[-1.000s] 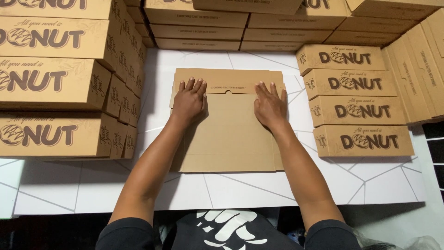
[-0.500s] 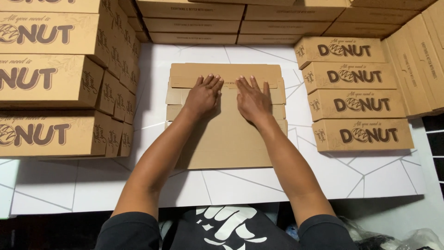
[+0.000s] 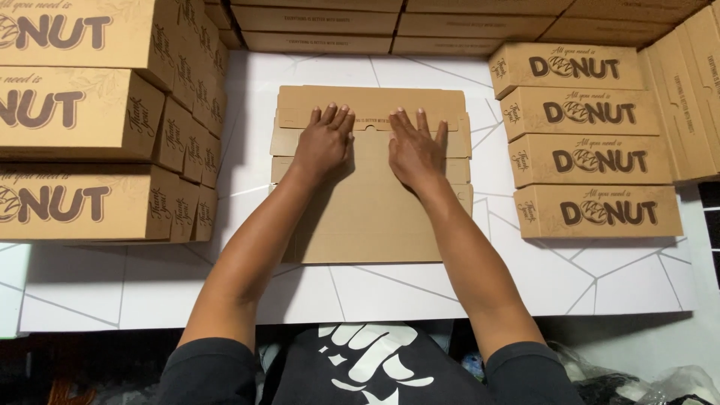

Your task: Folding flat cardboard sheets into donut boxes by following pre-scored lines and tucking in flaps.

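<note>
Hands — left hand [image 3: 324, 144], right hand [image 3: 415, 148] — still flat, open, pressing cardboard blank [image 3: 367, 217], unmoved.

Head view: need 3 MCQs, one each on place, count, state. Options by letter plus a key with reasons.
1. Where does the flat cardboard blank lie?
A. on the white table, between the box stacks
B. on top of the right stack
C. on the floor

2. How many folded boxes are in the right stack that faces the camera?
A. two
B. four
C. six

3. How are the hands placed?
A. gripping a box lid
B. lifted off the table
C. palms flat on the blank

Key:
1 A, table shows all round it.
2 B, four fronts are stacked.
3 C, left hand and right hand press down, fingers spread.
</note>
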